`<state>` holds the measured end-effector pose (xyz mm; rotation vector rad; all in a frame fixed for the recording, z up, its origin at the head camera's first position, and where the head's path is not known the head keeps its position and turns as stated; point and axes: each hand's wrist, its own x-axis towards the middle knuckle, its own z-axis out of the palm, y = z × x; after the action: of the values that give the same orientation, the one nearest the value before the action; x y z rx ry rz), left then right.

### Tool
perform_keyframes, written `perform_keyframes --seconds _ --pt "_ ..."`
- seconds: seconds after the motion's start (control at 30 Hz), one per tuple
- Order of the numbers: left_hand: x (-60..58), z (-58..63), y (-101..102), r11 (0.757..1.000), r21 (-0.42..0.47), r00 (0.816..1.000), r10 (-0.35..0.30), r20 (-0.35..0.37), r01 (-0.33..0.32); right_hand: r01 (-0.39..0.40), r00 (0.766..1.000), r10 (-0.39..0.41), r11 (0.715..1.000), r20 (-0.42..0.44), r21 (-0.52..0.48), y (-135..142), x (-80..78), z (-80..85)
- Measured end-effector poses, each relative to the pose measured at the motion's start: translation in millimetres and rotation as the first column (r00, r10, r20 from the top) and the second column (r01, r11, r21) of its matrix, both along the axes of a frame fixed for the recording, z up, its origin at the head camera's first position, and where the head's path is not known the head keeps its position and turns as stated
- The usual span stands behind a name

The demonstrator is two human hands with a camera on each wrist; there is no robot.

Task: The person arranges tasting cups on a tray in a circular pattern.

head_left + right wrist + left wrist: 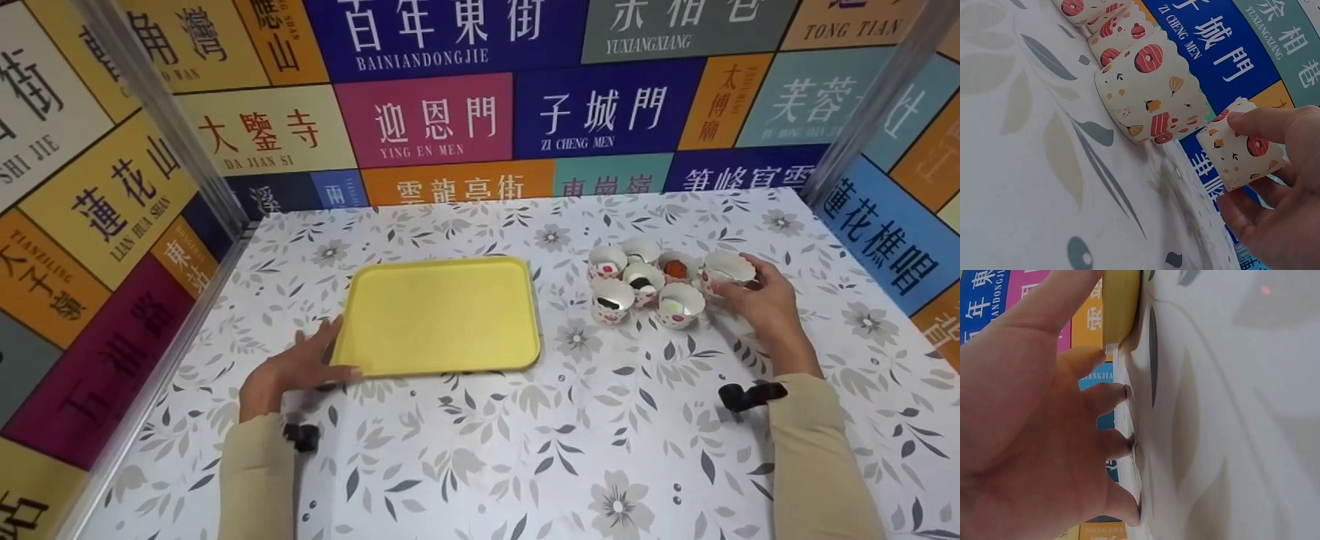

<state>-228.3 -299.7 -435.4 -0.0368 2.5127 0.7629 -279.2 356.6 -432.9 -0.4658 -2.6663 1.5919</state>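
Observation:
A yellow rectangular tray [442, 315] lies flat on the table, left of centre in the head view. My left hand [292, 367] rests at its near left corner, fingers spread along the left side and thumb at the front edge. In the left wrist view the fingertips touch the tablecloth beside the tray's rim [1119, 315]. On the right, my right hand [776, 311] pinches a white paper baking cup [1233, 149] with a donut print between thumb and fingers. That cup is at the right end of a cluster of similar cups [681, 319].
Several cups hold small items: one orange-red [675, 268], others dark, one pale green [672, 306]. The floral tablecloth [480, 450] covers the table. Panels with printed street names [442, 116] stand behind and at both sides.

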Motion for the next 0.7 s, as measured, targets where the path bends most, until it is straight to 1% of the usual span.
perform_keyframes --seconds 0.13,0.23,0.4,0.5,0.7 --pt "-0.9 -0.8 -1 0.999 0.006 0.999 -0.033 -0.021 0.033 0.023 0.999 -0.023 1.0 -0.026 0.01 -5 0.8 7.9" --pt "0.0 -0.8 -1 0.999 0.01 0.999 -0.047 -0.017 0.047 0.036 0.999 -0.035 0.999 -0.033 0.015 -10 2.8 12.9" --pt "2.0 -2.4 0 1.0 0.013 1.0 -0.018 0.012 0.018 0.02 0.999 -0.02 1.0 -0.034 0.003 -16 7.9 19.6" --pt "2.8 -1.7 0 1.0 0.013 1.0 -0.01 0.02 0.01 0.012 0.999 -0.011 1.0 -0.046 0.012 -22 9.6 22.6" --pt "3.5 -1.2 -3 1.0 0.011 1.0 -0.013 0.02 0.013 -0.017 0.995 0.026 0.995 -0.094 0.097 -40 11.8 28.3"
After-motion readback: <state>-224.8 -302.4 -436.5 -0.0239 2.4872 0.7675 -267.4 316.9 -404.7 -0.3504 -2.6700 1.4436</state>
